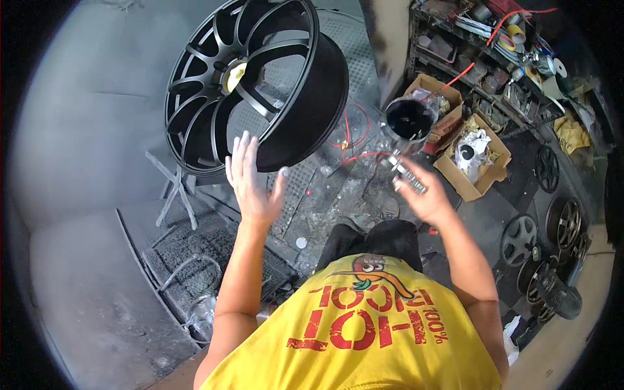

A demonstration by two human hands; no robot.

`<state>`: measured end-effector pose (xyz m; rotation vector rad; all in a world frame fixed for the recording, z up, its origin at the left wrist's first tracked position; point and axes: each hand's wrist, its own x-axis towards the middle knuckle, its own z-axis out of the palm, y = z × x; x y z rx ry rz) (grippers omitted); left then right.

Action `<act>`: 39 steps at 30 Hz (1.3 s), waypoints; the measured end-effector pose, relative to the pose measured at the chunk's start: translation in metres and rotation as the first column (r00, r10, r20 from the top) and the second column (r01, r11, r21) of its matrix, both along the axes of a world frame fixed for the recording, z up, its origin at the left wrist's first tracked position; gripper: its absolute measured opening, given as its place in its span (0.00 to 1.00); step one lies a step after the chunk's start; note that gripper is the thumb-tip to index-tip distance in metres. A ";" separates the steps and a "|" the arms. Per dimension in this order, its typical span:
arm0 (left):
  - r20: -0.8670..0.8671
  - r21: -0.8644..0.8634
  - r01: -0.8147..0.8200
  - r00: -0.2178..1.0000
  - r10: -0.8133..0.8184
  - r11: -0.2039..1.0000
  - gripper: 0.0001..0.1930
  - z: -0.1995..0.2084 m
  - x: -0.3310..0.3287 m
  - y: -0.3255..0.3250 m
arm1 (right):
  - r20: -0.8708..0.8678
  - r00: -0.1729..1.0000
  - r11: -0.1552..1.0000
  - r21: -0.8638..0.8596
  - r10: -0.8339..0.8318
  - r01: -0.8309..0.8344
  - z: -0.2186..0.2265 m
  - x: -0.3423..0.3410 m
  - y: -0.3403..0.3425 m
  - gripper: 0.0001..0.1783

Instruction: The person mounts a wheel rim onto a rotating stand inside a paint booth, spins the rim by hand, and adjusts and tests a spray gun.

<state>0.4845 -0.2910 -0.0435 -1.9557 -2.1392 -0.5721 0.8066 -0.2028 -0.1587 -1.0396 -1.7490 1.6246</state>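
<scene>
A large black multi-spoke wheel rim (312,107) stands tilted on a stand at the upper middle, with a yellow piece (235,77) at its hub. My left hand (250,185) is raised at the rim's lower edge, fingers stretched out and greyish at the tips. Whether it touches the rim I cannot tell. In my right hand (429,198) is a spray gun (408,174), its cup (411,120) dark inside. A red hose (372,155) runs near the gun. Part of the gun is hidden by my fingers.
Cardboard boxes (481,185) with crumpled material sit at the right, below a cluttered shelf (448,62). Several wheel rims (519,239) lean along the right side. A grey metal stand (174,188) and a dark mat (195,250) are at the lower left.
</scene>
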 end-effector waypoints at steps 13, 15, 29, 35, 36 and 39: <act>0.054 -0.058 -0.047 0.997 0.050 0.997 0.35 -0.040 -0.028 -0.005 | -0.019 0.995 0.974 -0.204 0.099 -0.101 0.025 0.010 -0.022 0.26; 0.062 -0.048 -0.040 0.997 0.043 0.998 0.34 -0.041 -0.032 -0.006 | -0.046 0.982 0.933 -0.309 0.181 -0.186 0.030 0.005 -0.035 0.27; 0.031 -0.034 0.003 1.000 -0.002 0.999 0.29 -0.049 -0.071 -0.035 | -0.060 0.947 0.935 0.153 -0.316 0.321 0.020 0.012 0.007 0.26; -0.006 0.035 0.067 0.998 -0.067 0.997 0.28 -0.059 -0.120 -0.055 | -0.060 0.996 0.967 -0.241 0.072 -0.084 0.033 0.002 -0.037 0.26; -0.011 0.048 0.069 0.998 -0.068 0.997 0.25 -0.058 -0.127 -0.059 | -0.076 0.985 0.915 -0.367 0.152 -0.170 0.041 0.001 -0.041 0.26; -0.007 0.047 0.100 0.995 -0.100 0.994 0.23 -0.053 -0.150 -0.067 | -0.061 0.992 0.943 -0.309 0.106 -0.120 0.040 -0.005 -0.046 0.25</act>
